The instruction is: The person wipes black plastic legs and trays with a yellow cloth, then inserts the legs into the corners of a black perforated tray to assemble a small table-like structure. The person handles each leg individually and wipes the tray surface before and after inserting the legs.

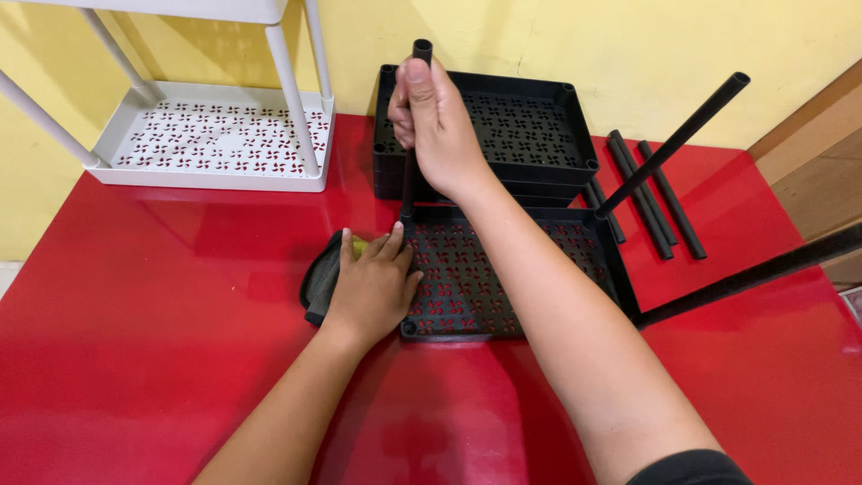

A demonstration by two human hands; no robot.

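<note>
Right hand (437,121) fingers wrap black pole (410,171) — left hand (373,286), fingers spread, presses black tray (512,269).

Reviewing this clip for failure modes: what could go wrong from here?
1. Right hand grips the upright pole near its top; pushed off-axis, it may jam in the corner socket of the black tray.
2. Left hand braces only one tray edge, partly on a cloth, so the tray might slide on the glossy red table.

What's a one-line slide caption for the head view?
Right hand grips a black tube upright at a black perforated tray corner; left hand braces the tray.
</note>
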